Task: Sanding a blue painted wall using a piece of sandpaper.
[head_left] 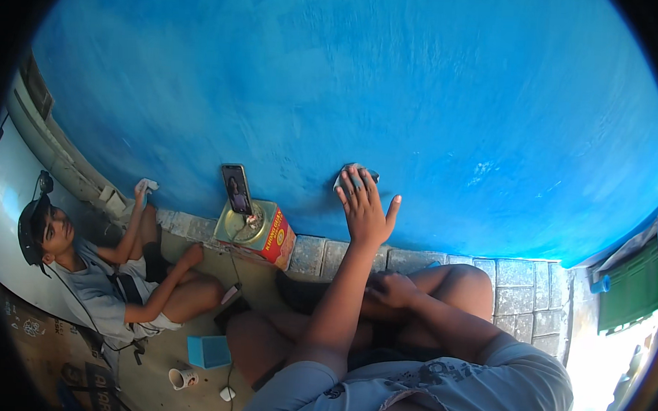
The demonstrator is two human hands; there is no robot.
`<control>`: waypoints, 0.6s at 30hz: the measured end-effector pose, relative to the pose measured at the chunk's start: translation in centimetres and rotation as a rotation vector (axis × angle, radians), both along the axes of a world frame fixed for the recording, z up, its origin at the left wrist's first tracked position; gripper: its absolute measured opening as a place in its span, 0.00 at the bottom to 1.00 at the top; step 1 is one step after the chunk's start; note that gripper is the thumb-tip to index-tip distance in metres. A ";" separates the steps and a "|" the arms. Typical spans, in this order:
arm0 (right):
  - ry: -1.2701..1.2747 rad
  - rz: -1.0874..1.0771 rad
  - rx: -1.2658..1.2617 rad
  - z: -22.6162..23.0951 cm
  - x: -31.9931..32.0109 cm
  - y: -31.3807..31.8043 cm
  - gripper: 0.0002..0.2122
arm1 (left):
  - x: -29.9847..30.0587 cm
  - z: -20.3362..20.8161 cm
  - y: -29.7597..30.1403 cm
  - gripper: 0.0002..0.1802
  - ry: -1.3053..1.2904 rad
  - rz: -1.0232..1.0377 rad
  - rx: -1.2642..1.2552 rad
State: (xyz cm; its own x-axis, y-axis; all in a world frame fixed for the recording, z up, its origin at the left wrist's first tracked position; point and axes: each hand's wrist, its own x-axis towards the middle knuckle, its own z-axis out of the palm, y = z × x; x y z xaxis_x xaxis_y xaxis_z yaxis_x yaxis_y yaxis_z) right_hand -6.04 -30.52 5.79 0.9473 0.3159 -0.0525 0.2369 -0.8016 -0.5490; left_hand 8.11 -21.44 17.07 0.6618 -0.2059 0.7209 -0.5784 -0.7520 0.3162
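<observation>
My left hand [365, 207] reaches up to the blue wall [457, 123]. Its outstretched fingers press a crumpled greyish rag [347, 178] flat against the paint, thumb spread to the right. Part of the rag is hidden under the fingers. Lower down, my right hand [395, 289] rests by my folded legs, fingers curled in; whatever they may hold is hidden. Left of my raised forearm, a phone [236, 189] stands upright on a red and yellow square tin [277, 240], its screen lit.
At the left sits a person [131, 270] in a cap, holding a whitish cloth [148, 185] near the wall. A light-blue box [209, 351], a white cup [183, 378] and a white puck-like piece [227, 393] lie on the floor. Grey blocks [514, 296] line the wall's foot.
</observation>
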 end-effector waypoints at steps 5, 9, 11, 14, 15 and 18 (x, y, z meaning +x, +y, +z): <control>0.198 -0.074 0.066 2.0 0.5 0.5 0.18 | 2.5 10.6 0.5 0.53 -0.242 -0.001 -0.213; 0.224 -0.088 0.045 1.5 0.8 -0.1 0.18 | 3.0 11.4 -0.4 0.53 -0.234 -0.032 -0.236; 0.188 -0.064 0.066 1.4 0.3 -0.4 0.18 | 1.9 7.0 -1.5 0.54 -0.211 -0.066 -0.135; 0.138 -0.026 0.062 0.3 1.4 0.1 0.18 | 1.6 5.2 -0.3 0.52 -0.153 -0.020 -0.124; 0.129 -0.025 0.032 0.0 1.3 -0.1 0.19 | 1.4 5.8 -0.5 0.52 -0.117 0.024 -0.152; 0.161 -0.044 0.059 1.0 0.9 0.0 0.18 | 3.3 12.1 1.3 0.51 -0.168 0.044 -0.324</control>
